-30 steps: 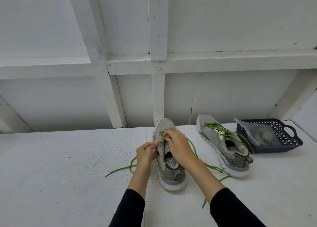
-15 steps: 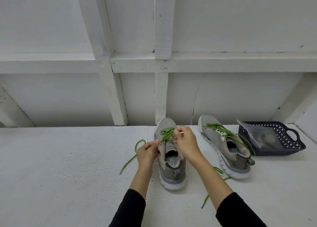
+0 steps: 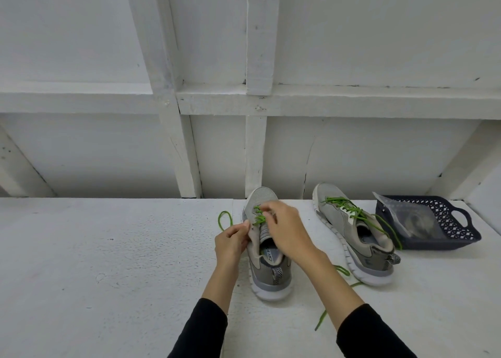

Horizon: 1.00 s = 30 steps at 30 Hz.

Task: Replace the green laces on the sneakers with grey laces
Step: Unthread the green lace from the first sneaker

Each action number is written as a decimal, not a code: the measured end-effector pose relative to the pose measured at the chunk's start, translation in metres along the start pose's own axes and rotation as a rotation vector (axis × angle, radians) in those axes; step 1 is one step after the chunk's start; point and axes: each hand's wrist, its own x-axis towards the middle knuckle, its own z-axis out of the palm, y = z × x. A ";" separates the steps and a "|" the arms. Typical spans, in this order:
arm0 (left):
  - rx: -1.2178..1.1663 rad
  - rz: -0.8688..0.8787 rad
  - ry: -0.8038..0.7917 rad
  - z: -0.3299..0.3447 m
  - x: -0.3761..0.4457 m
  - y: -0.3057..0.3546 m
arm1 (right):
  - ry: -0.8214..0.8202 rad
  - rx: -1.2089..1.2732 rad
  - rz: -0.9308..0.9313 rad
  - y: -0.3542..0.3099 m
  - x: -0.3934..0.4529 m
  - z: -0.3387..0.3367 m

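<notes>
Two grey sneakers stand on the white table. The near sneaker (image 3: 268, 271) points away from me, its green lace (image 3: 259, 218) partly undone near the toe. My left hand (image 3: 233, 242) pinches the sneaker's left eyelet edge. My right hand (image 3: 284, 231) reaches over the tongue and pinches the green lace at the lower eyelets. Loose lace ends trail out on the left (image 3: 225, 219) and by my right forearm (image 3: 340, 269). The second sneaker (image 3: 352, 238) stands to the right, fully laced in green.
A dark blue plastic basket (image 3: 458, 219) at the far right holds a clear bag (image 3: 406, 219) with something greyish inside. A white wall with beams rises right behind the sneakers. The white table (image 3: 108, 263) stretches to the left.
The left lace tail has been drawn in toward the sneaker, leaving a small loop. My right hand shifted forward over the eyelets; my left hand stayed at the sneaker's side.
</notes>
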 end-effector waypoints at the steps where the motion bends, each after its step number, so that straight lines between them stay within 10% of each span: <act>1: -0.003 0.000 0.002 0.000 0.000 0.000 | -0.100 -0.105 0.028 0.001 0.000 0.002; 7: 0.018 0.011 0.022 0.000 0.002 -0.002 | -0.146 -0.195 0.114 0.002 0.000 0.012; 17: 0.032 0.027 0.034 0.000 0.004 -0.005 | 0.127 1.090 0.342 0.011 0.000 -0.025; 30: 0.078 0.064 0.015 -0.003 0.006 -0.007 | -0.006 0.046 0.164 0.021 -0.007 -0.011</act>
